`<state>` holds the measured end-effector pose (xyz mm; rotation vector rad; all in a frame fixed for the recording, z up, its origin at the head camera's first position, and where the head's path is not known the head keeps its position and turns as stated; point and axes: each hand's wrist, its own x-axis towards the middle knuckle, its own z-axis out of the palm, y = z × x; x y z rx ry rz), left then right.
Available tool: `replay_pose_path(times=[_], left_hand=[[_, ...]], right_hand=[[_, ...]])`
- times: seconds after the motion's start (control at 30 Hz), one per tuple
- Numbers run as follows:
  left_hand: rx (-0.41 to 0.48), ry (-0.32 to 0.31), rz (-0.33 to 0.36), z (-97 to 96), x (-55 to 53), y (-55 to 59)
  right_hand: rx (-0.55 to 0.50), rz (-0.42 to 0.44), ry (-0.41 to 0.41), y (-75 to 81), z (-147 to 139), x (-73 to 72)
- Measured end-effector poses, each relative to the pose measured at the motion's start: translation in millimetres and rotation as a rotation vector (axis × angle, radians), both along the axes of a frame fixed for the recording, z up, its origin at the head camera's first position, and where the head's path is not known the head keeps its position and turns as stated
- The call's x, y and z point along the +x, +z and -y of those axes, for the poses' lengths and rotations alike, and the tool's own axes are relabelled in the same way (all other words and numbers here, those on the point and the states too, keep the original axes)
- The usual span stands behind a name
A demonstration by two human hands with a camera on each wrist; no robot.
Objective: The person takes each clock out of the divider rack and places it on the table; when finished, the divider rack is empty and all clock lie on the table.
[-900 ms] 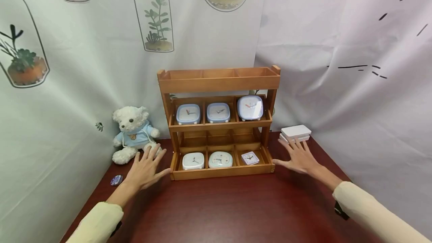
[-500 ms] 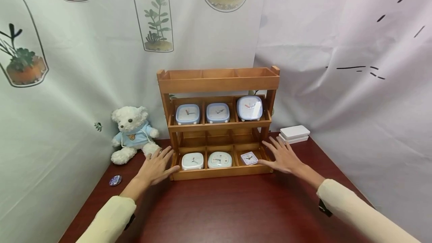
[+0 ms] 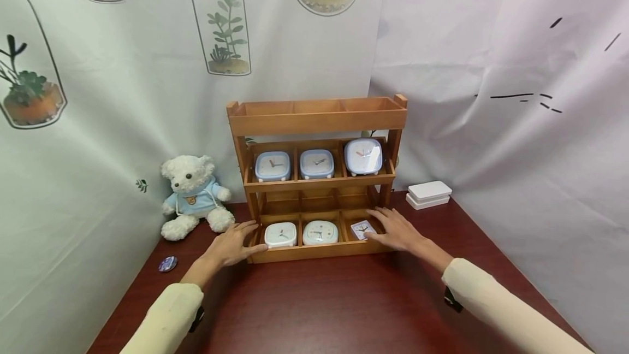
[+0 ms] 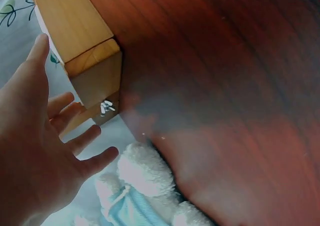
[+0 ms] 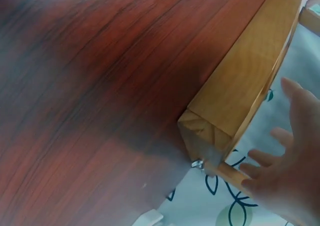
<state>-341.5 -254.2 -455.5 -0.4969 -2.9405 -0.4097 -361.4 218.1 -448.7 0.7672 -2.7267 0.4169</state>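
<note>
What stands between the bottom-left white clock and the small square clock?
Another white clock, with a wooden divider on each side, visible in the head view.

In the head view, the light is bright and soft, and the wooden rack point(image 3: 318, 122) is evenly lit. On its middle tier, the right-hand blue alarm clock point(image 3: 363, 156) has white glare on its face. Behind the rack, the wrinkled white backdrop point(image 3: 442, 42) shows pale streaks and grey folds. In front of it, the dark red tabletop point(image 3: 319, 299) is dimmer, with soft shadows below the left hand point(image 3: 227, 245) and the right hand point(image 3: 395, 229). Far left of the rack, the printed plant point(image 3: 33, 96) looks slightly stretched. Both wrist views are dimmer and less sharp.
</note>
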Motion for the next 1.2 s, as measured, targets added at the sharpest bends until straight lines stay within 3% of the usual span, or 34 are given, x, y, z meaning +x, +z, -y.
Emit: replay_pose_path(times=[0.2, 0.47, 0.53, 0.67, 0.83, 1.2], left_hand=[[0.108, 0.009, 0.078, 2.4, -1.3, -7.4], [0.174, 0.024, 0.101, 2.6, -3.6, -12.5], [0.182, 0.032, 0.114, 2.5, -2.5, -13.8], [0.202, 0.032, 0.131, 3.2, -0.3, -14.1], [0.197, 0.03, 0.142, 1.3, 0.1, -10.5], [0.169, 0.053, 0.176, 1.3, -0.8, -8.5]], right_hand=[[-0.059, 0.134, 0.057, -1.1, 5, -10.5], [-0.077, 0.28, 0.177, -6.4, 6, -34.1], [-0.08, 0.28, 0.191, -10.6, 7, -36.9], [-0.117, 0.202, 0.202, -20.1, 12, -39.8], [-0.181, 0.133, 0.172, -30.3, 15, -43.0], [-0.221, 0.176, 0.089, -36.6, 19, -44.7]])
